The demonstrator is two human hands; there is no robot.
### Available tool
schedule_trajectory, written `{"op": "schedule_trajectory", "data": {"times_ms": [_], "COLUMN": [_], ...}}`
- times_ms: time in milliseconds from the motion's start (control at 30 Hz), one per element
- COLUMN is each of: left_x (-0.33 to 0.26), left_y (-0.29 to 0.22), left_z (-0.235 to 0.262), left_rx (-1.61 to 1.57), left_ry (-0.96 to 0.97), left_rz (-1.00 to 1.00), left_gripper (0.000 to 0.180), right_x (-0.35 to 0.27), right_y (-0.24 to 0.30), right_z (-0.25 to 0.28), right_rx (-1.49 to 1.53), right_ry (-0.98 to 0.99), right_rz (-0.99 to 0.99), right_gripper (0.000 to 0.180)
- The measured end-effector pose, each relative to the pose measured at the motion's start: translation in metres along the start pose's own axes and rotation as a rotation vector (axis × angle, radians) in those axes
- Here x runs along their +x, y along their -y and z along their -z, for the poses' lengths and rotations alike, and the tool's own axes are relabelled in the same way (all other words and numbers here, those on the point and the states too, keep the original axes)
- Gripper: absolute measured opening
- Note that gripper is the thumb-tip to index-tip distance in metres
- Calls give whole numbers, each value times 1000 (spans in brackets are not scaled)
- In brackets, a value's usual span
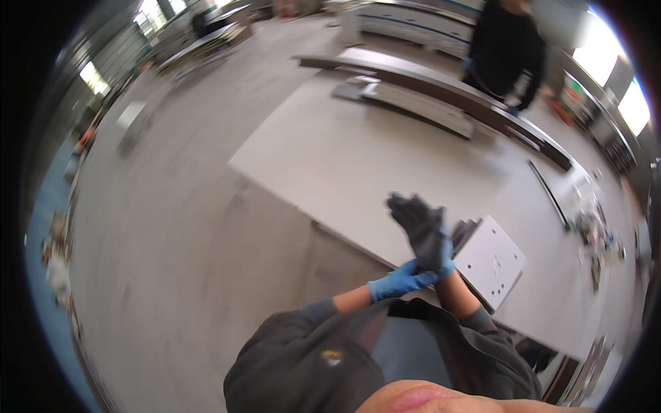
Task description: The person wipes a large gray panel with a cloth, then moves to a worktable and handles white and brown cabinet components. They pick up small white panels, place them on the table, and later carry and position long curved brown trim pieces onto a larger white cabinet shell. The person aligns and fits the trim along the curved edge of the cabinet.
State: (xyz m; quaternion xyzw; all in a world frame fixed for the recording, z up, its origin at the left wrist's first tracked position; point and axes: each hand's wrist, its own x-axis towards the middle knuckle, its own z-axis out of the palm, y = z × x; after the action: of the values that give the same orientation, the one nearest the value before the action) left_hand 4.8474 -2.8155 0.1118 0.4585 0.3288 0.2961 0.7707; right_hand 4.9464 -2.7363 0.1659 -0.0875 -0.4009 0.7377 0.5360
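Both my hands wear blue gloves with dark grey palms. My right hand [421, 230] is raised over the near edge of the white work table [330, 158], fingers stretched upward and apart, with nothing in it. Lower down, my left hand [403, 281] closes on the blue glove cuff [446, 265] at my right wrist; its fingertips are partly hidden there. Just right of my hands lies a white panel [492, 263] with several small dark holes. Dark strips [467, 230] show beside its far left edge.
Long brown boards [447, 86] and a pale panel [416, 109] lie along the table's far side. A person in black [506, 51] stands behind them. A thin black rod [549, 195] and small clutter [597, 230] are at the right. Grey floor [186, 227] stretches left.
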Motion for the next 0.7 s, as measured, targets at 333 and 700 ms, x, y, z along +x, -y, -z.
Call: {"op": "schedule_trajectory", "data": {"times_ms": [333, 700], "left_x": [-29, -20], "left_y": [-17, -14], "left_z": [49, 58], "left_rx": [581, 611], "left_ry": [-12, 243], "left_rz": [-451, -114], "left_gripper": [28, 51], "right_x": [26, 18], "right_y": [-19, -26], "right_z": [-32, -19], "right_rx": [9, 135], "right_ry": [-267, -531], "right_rz": [-87, -128], "right_gripper": [84, 64]}}
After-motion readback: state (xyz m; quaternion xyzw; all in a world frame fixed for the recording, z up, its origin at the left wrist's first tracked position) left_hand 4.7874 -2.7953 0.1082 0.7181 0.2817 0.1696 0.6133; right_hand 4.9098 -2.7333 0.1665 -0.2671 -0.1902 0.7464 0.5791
